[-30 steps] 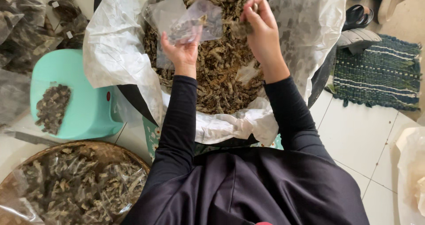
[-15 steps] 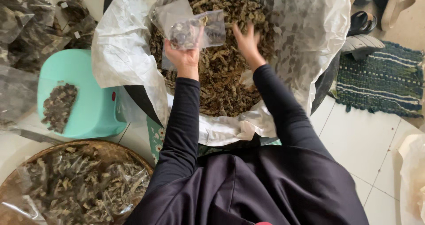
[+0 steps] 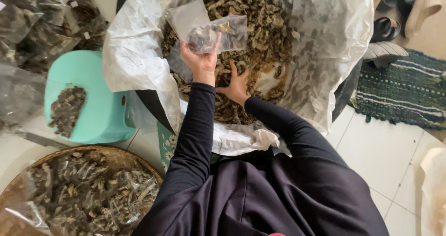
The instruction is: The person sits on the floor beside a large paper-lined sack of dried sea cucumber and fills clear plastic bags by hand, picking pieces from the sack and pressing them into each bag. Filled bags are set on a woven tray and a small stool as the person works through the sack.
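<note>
Large white-lined sack, open beneath both hands, holds a deep heap of dried brown pieces; most of this stock remains loose, so the bagging appears far from finished. Below and to the left of the hands, a woven basket carries filled clear packets, the portion judged already done. A mint-green stool, left of the left hand, bears a small loose pile of the same pieces. The small clear bag is raised above the heap, only partly filled. The left hand has its grip closed on the bag's lower edge, pinching it between thumb and fingers. The right hand, just below and beside the left, lies spread and flat on the heap, grip wide, holding nothing visible. Compared with half a second earlier, the right hand has dropped from near the bag's mouth down onto the heap, while the left stays raised with the bag.
</note>
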Demonstrator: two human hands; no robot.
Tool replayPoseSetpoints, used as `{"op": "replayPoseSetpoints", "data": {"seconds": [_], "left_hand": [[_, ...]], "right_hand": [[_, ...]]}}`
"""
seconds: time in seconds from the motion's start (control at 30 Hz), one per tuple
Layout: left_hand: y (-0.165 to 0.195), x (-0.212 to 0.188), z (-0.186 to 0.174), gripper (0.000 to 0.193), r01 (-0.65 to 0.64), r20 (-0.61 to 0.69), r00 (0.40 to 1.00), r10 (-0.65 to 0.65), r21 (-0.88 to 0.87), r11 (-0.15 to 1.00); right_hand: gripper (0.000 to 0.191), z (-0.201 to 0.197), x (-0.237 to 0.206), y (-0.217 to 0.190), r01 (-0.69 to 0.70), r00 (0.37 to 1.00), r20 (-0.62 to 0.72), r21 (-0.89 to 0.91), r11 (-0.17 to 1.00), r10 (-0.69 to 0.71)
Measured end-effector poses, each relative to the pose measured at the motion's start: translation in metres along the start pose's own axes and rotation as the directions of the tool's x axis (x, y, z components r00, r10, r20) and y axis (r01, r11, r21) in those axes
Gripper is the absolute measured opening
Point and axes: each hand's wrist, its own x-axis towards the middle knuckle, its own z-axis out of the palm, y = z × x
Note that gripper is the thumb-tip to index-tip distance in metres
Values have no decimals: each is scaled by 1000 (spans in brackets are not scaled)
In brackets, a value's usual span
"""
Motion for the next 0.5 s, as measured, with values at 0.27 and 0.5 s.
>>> {"op": "replayPoseSetpoints", "data": {"seconds": [0.27, 0.5], "left_hand": [[1, -4, 4, 56, -35, -44, 998, 35, 1, 999], [-5, 3, -1, 59, -1, -65, 998, 2, 16, 1000]], "right_hand": [[71, -76, 42, 26, -228, 950, 300, 470, 853, 89], [45, -201, 15, 33, -82, 931, 206, 923, 377, -302]]}}
